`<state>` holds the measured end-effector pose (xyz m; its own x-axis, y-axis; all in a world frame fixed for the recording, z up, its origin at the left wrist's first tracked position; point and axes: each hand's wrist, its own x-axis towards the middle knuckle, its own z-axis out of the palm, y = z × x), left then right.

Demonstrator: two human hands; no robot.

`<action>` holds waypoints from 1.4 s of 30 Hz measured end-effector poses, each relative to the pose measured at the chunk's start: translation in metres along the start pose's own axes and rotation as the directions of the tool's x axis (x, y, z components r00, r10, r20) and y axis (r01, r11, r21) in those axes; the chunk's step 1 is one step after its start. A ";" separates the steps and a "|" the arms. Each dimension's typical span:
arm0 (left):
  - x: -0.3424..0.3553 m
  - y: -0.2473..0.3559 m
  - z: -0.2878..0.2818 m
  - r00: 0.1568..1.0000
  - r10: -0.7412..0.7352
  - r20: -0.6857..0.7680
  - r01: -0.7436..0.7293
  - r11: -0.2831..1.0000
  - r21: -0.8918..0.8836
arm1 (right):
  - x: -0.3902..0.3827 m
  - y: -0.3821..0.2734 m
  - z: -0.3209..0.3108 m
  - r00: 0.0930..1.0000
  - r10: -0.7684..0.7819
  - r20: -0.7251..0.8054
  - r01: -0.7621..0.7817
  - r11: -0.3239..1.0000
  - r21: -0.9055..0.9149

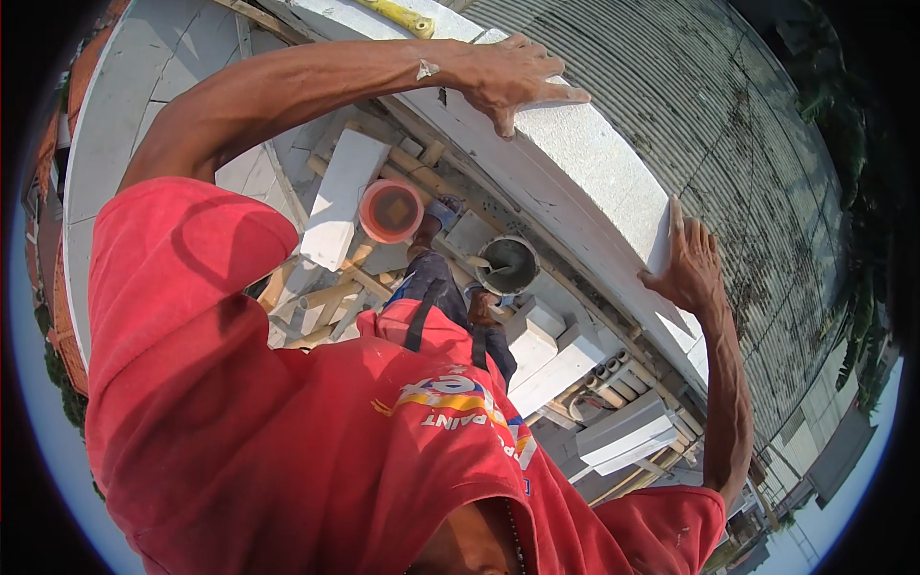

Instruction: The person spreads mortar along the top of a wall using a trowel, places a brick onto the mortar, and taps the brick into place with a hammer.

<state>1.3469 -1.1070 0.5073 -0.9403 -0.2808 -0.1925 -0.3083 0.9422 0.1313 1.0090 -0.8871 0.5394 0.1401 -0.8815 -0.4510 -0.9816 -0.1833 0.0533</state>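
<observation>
My left hand (510, 81) rests on the top of a wall of white blocks (599, 158), its fingers spread and its thumb by the near face. Further right along the same wall is my right hand (692, 266). Its fingers are stretched out at the far edge, and its thumb points in across the top. A length of white block top lies between the two hands. Both hands look open, laid against the block rather than wrapped round it. A pale smear marks my left wrist.
Below stands a bamboo scaffold (335, 297) with an orange bucket (391, 211), a bucket of grey mortar (525, 284) with a tool in it, and loose white blocks (628, 428). My feet are among them. A corrugated roof (661, 77) lies beyond the wall. A yellow tool (398, 14) sits on the wall's far left.
</observation>
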 end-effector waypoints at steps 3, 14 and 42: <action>0.002 0.000 -0.001 1.000 -0.004 -0.009 0.004 1.000 -0.002 | 0.000 0.001 -0.002 1.000 -0.003 0.006 0.003 1.000 -0.004; -0.001 0.001 0.007 0.997 -0.015 -0.071 0.020 0.998 0.068 | 0.005 0.001 -0.004 0.999 0.027 0.041 -0.025 0.999 -0.046; -0.005 0.017 0.017 0.975 -0.073 -0.209 0.094 0.991 0.092 | 0.369 -0.378 -0.144 0.685 0.063 -0.726 0.412 0.789 0.457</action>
<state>1.3490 -1.0869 0.4938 -0.9245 -0.3811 0.0058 -0.3809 0.9243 0.0223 1.4502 -1.2058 0.4812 0.1281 -0.9311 0.3415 -0.7758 -0.3085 -0.5504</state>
